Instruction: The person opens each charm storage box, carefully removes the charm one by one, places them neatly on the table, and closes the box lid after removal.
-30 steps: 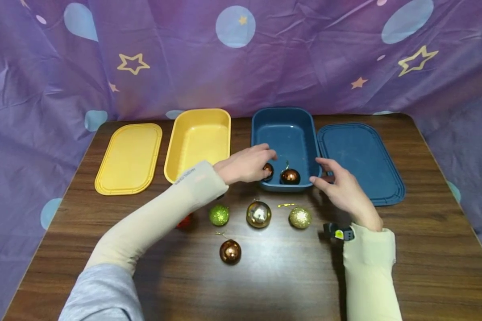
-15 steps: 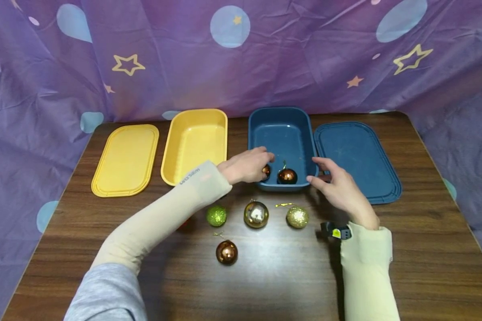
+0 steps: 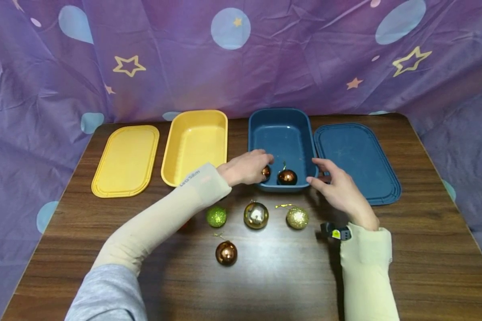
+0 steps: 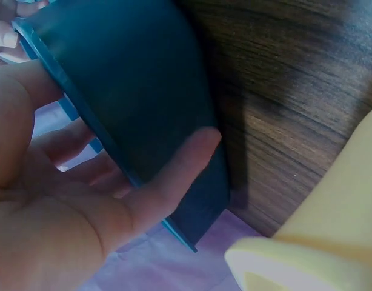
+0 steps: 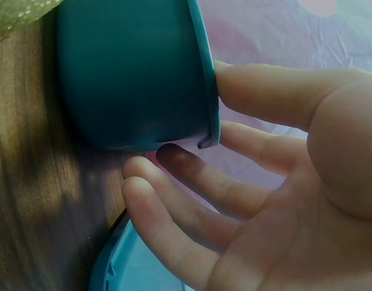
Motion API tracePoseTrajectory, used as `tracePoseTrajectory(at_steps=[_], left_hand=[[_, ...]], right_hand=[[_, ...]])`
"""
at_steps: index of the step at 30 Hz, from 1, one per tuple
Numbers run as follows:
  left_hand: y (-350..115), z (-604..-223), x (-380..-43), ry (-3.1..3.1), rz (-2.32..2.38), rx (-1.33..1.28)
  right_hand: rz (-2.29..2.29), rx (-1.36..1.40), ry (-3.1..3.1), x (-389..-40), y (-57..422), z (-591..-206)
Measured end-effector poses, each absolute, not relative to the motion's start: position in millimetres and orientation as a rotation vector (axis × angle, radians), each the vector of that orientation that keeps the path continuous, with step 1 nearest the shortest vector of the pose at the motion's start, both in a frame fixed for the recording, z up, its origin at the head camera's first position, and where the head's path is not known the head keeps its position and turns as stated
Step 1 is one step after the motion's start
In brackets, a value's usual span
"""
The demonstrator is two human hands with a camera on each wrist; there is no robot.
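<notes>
My left hand (image 3: 247,167) reaches over the left wall of the blue box (image 3: 281,185). Its fingers curl down around a shiny brown bauble (image 3: 267,173), which the hand partly hides. In the left wrist view one finger (image 4: 195,148) lies outside the box wall, while others pass over the rim. My right hand (image 3: 341,185) is at the box's front right corner, thumb and forefinger touching the rim. The right wrist view shows its other fingers (image 5: 192,224) loosely bent beside the wall. Another brown bauble (image 3: 287,177) lies inside the box.
Before the boxes lie green (image 3: 217,216), smooth gold (image 3: 256,216), glittery gold (image 3: 297,218) and brown (image 3: 226,253) baubles. Red shows beside my left sleeve. A yellow box (image 3: 194,147) and yellow lid (image 3: 125,161) stand left; a blue lid (image 3: 357,160) lies right.
The whole head view has shifted slightly. Both hands stay in their places at the blue box, and the baubles have not visibly moved.
</notes>
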State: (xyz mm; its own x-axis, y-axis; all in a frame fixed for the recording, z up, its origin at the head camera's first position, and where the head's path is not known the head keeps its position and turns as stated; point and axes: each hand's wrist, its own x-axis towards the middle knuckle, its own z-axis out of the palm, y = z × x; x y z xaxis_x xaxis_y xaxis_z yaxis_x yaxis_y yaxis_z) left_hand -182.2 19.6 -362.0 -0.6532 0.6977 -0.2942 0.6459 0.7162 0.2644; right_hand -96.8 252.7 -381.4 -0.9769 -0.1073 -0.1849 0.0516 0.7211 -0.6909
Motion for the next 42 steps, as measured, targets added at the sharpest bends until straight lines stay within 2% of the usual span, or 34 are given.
tracePoseTrajectory(at_steps=[22, 42], left_hand=[[2.4, -333.4, -177.2, 2.739, 0.53, 1.103], [-23.3, -331.6, -155.1, 2.789, 0.95, 0.949]], right_hand=[[-1.102, -0.063, 2.737, -96.4, 251.4, -381.5], [-1.094, -0.07, 2.734, -96.1, 250.8, -380.7]])
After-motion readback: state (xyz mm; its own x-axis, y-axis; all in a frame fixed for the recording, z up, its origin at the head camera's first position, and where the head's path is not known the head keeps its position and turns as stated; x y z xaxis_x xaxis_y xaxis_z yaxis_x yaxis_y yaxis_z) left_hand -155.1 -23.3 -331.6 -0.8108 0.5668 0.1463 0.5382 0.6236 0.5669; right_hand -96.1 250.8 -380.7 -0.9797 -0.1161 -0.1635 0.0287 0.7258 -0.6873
